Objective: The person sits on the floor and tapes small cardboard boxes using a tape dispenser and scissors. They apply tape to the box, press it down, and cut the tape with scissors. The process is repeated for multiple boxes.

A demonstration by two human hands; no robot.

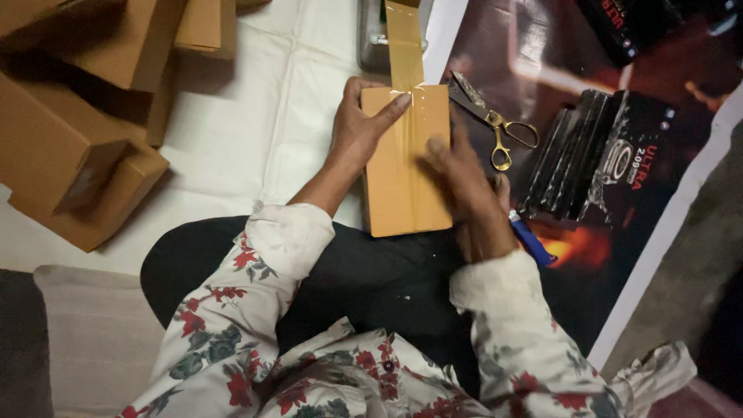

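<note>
A dark printed sheet (542, 54) covers the floor beside stacked cardboard boxes (70, 155). The small box (402, 166) lies before the knees, left hand (357, 128) flat to steady it, right hand (460, 182) pressing tape strip (405, 46) down; scissors (495, 124) just beside.

Flat box (406, 166) on the lap, tape strip (404, 46) running along its top to the far edge, scissors (495, 128) just right, stacked cartons (77, 116) far left, pen (532, 241) under the right hand (464, 193).
</note>
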